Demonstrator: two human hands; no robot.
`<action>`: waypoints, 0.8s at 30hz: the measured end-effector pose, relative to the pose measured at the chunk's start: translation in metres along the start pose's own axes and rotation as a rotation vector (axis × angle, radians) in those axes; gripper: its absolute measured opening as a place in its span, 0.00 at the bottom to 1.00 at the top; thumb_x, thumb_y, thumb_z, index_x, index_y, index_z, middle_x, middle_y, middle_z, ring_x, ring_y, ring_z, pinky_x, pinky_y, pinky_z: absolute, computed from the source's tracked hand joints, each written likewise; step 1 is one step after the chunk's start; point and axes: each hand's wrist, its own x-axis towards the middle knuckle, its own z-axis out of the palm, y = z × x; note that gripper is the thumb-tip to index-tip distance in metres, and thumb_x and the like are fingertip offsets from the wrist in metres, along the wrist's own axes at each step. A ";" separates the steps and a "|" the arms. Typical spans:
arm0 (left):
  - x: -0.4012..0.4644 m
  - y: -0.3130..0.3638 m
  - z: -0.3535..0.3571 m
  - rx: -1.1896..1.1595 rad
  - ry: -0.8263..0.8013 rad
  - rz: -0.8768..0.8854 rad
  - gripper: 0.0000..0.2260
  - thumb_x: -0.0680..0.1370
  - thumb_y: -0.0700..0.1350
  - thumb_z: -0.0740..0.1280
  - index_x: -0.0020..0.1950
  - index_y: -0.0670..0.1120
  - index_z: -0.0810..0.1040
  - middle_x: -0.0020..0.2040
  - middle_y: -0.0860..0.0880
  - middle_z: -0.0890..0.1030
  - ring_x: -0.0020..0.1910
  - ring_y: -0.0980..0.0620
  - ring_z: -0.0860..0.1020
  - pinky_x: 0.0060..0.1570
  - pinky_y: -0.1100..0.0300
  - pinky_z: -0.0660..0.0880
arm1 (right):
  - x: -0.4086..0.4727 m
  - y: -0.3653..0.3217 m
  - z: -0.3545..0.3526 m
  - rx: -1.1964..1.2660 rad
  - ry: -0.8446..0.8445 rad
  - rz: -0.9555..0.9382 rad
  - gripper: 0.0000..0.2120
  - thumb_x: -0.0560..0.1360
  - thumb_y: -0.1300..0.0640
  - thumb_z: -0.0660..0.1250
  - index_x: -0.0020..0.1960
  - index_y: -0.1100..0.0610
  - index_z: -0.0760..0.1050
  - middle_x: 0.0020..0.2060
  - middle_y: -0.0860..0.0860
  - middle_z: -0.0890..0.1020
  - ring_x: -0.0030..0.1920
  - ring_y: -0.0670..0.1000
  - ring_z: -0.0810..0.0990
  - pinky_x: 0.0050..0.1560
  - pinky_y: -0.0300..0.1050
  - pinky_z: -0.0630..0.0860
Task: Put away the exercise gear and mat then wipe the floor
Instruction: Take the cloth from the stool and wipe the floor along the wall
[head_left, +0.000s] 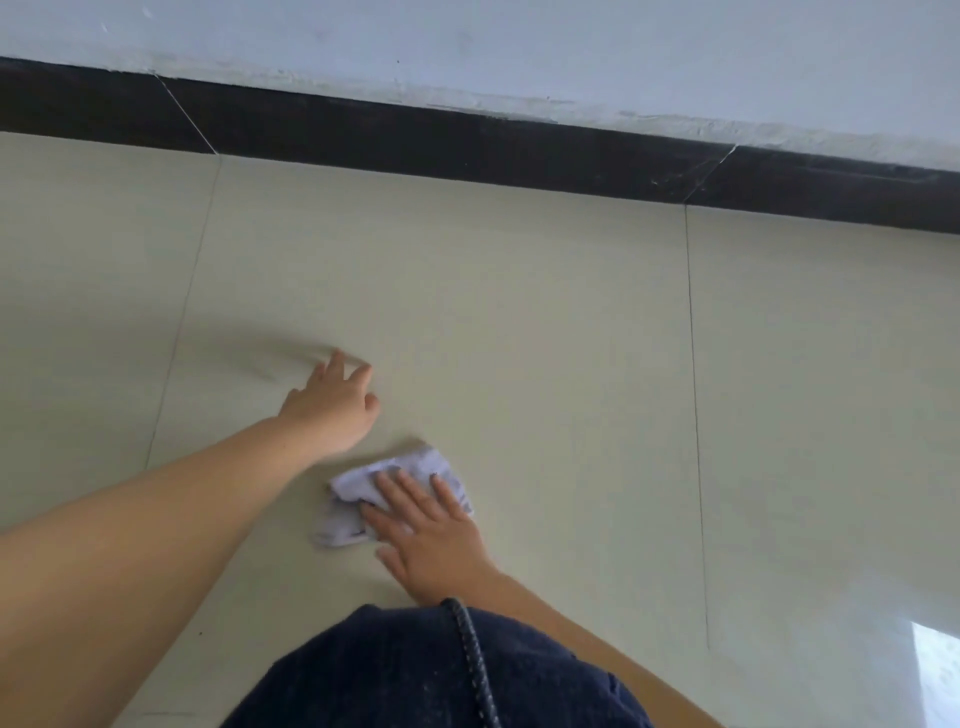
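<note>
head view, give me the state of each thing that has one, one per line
crumpled pale lavender cloth: bunched on the floor, pinned under the right hand
right hand: fingers straight, pressing the cloth flat
left hand: open, fingers spread on the floor, holding nothing
beige tiled floor: bare, glossy, faint smear beside the left hand

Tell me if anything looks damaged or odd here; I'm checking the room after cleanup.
The paint edge above the dark skirting is ragged and chipped. Otherwise nothing: the right hand presses a crumpled cloth flat on the floor.
</note>
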 end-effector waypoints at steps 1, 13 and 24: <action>-0.001 0.001 0.000 0.010 0.007 0.002 0.21 0.82 0.48 0.51 0.76 0.49 0.56 0.79 0.44 0.47 0.77 0.43 0.49 0.72 0.44 0.57 | -0.005 0.023 -0.001 0.011 -0.005 0.082 0.25 0.77 0.45 0.48 0.70 0.46 0.69 0.73 0.49 0.67 0.73 0.50 0.63 0.71 0.56 0.59; 0.002 0.024 0.012 0.118 0.046 -0.063 0.26 0.82 0.45 0.51 0.78 0.51 0.45 0.76 0.35 0.45 0.75 0.33 0.50 0.70 0.45 0.60 | 0.044 0.168 -0.068 0.362 0.317 1.091 0.26 0.80 0.49 0.51 0.77 0.51 0.53 0.77 0.59 0.48 0.77 0.59 0.46 0.73 0.62 0.45; 0.009 0.040 0.008 0.176 0.118 0.000 0.27 0.82 0.50 0.51 0.78 0.52 0.42 0.78 0.44 0.38 0.77 0.43 0.40 0.71 0.37 0.49 | 0.104 0.264 -0.111 0.138 0.175 0.497 0.26 0.81 0.45 0.41 0.78 0.47 0.45 0.78 0.52 0.47 0.77 0.52 0.45 0.75 0.58 0.45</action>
